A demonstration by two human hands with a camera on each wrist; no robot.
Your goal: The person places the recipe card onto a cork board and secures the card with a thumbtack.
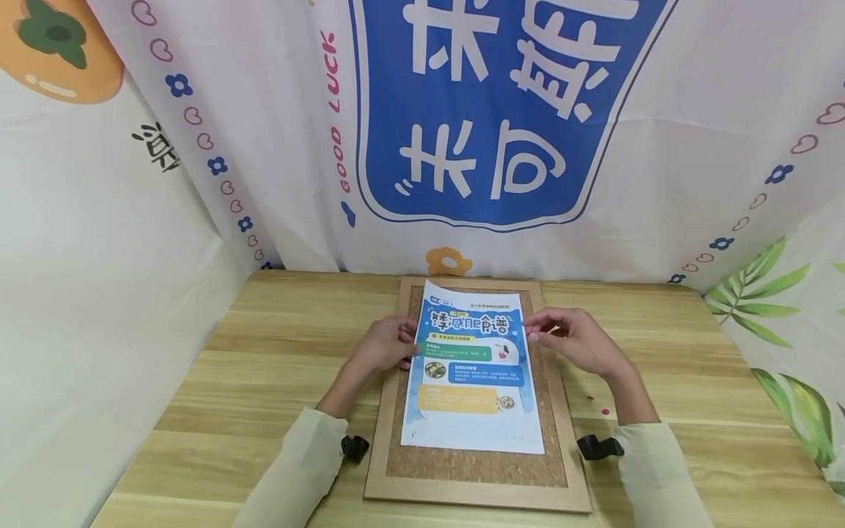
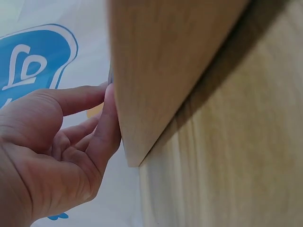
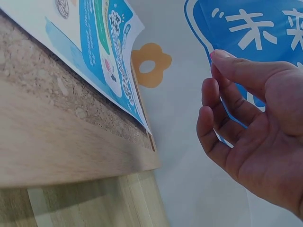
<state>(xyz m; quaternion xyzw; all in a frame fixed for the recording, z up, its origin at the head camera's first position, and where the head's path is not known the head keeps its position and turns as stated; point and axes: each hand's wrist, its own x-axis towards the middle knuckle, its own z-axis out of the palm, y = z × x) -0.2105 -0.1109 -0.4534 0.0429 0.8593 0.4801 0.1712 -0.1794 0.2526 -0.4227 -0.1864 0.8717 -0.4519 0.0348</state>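
Observation:
A printed paper sheet (image 1: 472,433), with blue, green and yellow blocks and Chinese text, lies over a wood-framed cork board (image 1: 482,490). My left hand (image 1: 389,343) pinches the sheet's left edge between thumb and index finger. In the left wrist view, that hand (image 2: 61,142) is beside the board's frame (image 2: 156,61), its fingertips right at the edge. My right hand (image 1: 573,343) is by the sheet's upper right edge. The right wrist view shows this hand (image 3: 260,109) loosely curved, apart from the sheet (image 3: 90,61), whose top corners lift off the cork.
The board lies on a wood-grain table (image 1: 277,381). A small red thing (image 1: 605,411) and a tiny dark bit (image 1: 590,397) are right of the board. Behind the table hangs a printed cloth (image 1: 297,183); white cloth also covers the left side.

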